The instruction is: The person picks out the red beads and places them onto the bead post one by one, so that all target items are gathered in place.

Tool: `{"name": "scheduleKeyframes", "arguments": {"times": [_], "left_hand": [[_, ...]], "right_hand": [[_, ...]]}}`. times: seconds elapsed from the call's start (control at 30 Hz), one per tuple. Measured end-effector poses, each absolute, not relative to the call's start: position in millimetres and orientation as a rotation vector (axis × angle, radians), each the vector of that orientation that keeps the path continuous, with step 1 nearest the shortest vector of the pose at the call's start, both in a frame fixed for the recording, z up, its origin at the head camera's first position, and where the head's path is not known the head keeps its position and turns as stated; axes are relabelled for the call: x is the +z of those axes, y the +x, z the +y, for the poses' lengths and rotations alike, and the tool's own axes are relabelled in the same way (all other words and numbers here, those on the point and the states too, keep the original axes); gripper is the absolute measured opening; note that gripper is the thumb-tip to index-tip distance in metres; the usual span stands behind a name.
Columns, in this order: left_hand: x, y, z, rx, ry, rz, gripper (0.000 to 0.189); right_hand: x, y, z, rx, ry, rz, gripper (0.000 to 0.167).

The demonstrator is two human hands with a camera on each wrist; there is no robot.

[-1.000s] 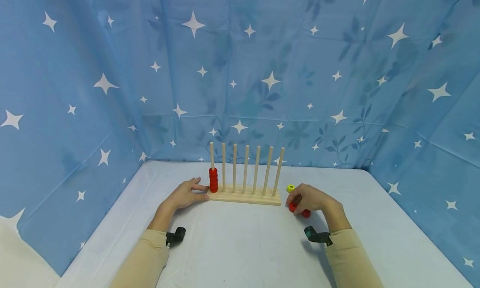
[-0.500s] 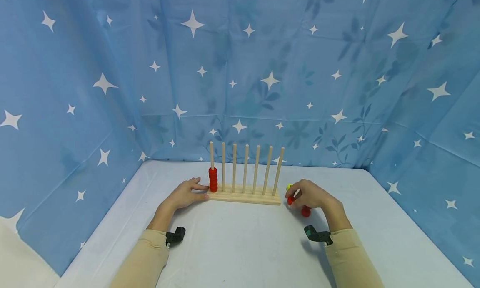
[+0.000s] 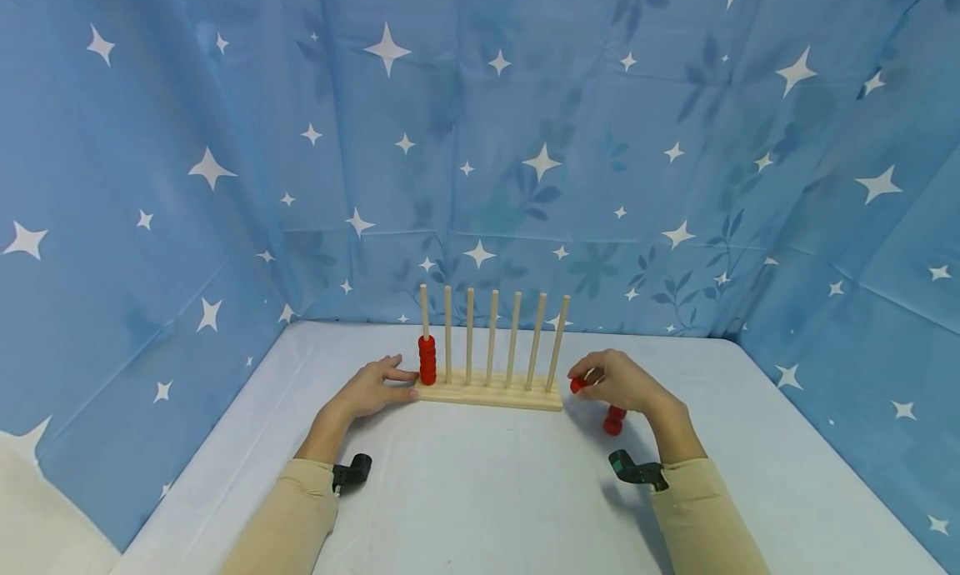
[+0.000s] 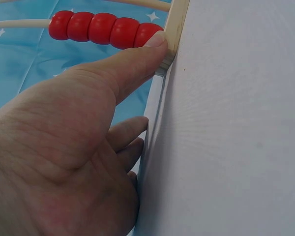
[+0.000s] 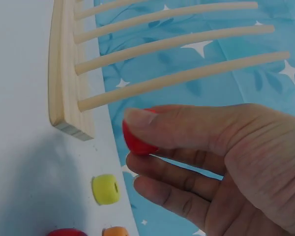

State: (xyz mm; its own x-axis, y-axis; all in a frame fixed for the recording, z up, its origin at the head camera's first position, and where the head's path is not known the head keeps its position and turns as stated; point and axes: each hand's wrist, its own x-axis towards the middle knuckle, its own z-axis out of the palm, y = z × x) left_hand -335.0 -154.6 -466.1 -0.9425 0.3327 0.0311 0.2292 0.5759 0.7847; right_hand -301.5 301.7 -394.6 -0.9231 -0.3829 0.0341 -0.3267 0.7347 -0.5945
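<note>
One red bead (image 5: 137,143) pinched in right fingers (image 5: 182,128), lifted higher now, so closer to the end peg (image 5: 187,76) beside them, but off it; left fingers (image 4: 125,133) spread wide, touching the rack (image 3: 487,397).

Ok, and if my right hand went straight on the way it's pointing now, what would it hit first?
Likely the right end of the wooden rack. The right hand, pinching a red bead, points that way; depth leaves unclear whether end peg or base comes first.
</note>
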Motion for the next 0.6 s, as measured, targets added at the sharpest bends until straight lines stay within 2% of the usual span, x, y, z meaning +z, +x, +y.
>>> {"name": "scheduleKeyframes", "arguments": {"times": [0.6], "left_hand": [[-466,-335,-155,1.303,0.485,2.682,0.044]], "right_hand": [[-377,-291,289,-1.115,-0.693,2.898,0.025]]}}
